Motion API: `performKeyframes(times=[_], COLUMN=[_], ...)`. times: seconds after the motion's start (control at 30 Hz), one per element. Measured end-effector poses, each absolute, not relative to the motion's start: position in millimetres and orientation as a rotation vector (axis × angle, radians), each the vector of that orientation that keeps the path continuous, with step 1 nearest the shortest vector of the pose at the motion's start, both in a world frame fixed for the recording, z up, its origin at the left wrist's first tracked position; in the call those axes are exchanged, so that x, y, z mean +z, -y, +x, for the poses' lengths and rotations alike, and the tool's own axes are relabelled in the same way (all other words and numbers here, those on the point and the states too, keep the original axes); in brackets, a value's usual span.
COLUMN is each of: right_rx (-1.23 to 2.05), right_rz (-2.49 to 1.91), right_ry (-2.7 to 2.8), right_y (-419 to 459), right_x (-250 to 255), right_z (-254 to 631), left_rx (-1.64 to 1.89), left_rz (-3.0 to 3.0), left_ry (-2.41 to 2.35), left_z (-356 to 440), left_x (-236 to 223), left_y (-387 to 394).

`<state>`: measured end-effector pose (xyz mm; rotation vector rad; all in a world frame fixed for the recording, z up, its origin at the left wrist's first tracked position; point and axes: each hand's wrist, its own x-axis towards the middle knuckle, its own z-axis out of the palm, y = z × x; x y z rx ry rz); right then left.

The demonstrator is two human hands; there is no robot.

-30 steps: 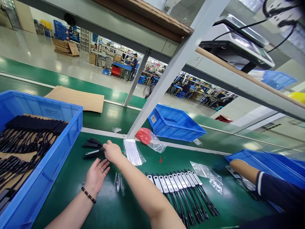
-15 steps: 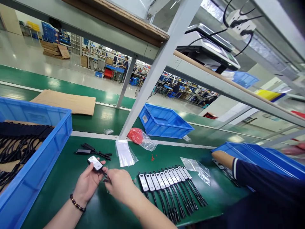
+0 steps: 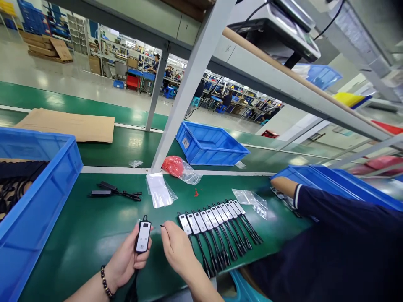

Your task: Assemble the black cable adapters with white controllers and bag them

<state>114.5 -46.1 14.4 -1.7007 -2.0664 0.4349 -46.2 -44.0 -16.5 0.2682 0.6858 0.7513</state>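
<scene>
My left hand (image 3: pixel 127 256) is closed around a small cabled device (image 3: pixel 143 237) with a white label face and black edges. The device stands nearly upright, loop end up, its black cable hanging below the palm. Just to the right, my right hand (image 3: pixel 179 247) is pinched, and a tiny dark tip pokes out from its fingers; what it is I cannot make out. Beside that hand lies a row of several similar devices (image 3: pixel 201 221), labels up, cables toward the front edge. Two more black cabled devices (image 3: pixel 102 193) rest on the green table farther left.
A blue crate (image 3: pixel 59 180) of black cabled parts stands at left. Clear plastic bags (image 3: pixel 160 191), a bag of red bits (image 3: pixel 173 166) and an upright post (image 3: pixel 189 92) are behind. A co-worker's arm (image 3: pixel 285 184) reaches in at right, beside blue bins (image 3: pixel 330 184).
My left hand has come nearer and turned the device upright, label toward me. My right hand has let go of its cable and moved right, apart from it. The view has shifted.
</scene>
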Motion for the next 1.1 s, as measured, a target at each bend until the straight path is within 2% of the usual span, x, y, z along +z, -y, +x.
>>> performKeyframes(times=[0.2, 0.63, 0.73, 0.97, 1.1], right_rx=[0.185, 0.109, 0.162, 0.510, 0.466], right_rz=[-1.766, -1.784, -1.764, -1.716, -1.740], right_ry=[2.165, 2.163, 2.144, 2.063, 2.044], right_y=[40.0, 35.9, 35.6, 33.8, 33.0], right_x=[-3.1, -12.2, -11.9, -9.5, -8.8], right_z=[99.0, 93.1, 93.8, 96.4, 96.1], left_rx=[0.793, 0.818, 0.811, 0.808, 0.807], left_rz=[0.366, 0.388, 0.410, 0.425, 0.425], left_ry=[-0.785, -0.808, -0.807, -0.807, -0.805], left_z=[-39.2, -38.6, -39.0, -38.3, -38.8], left_x=[-24.3, -25.9, -28.1, -28.1, -27.5], left_y=[47.1, 47.8, 47.7, 47.2, 48.0])
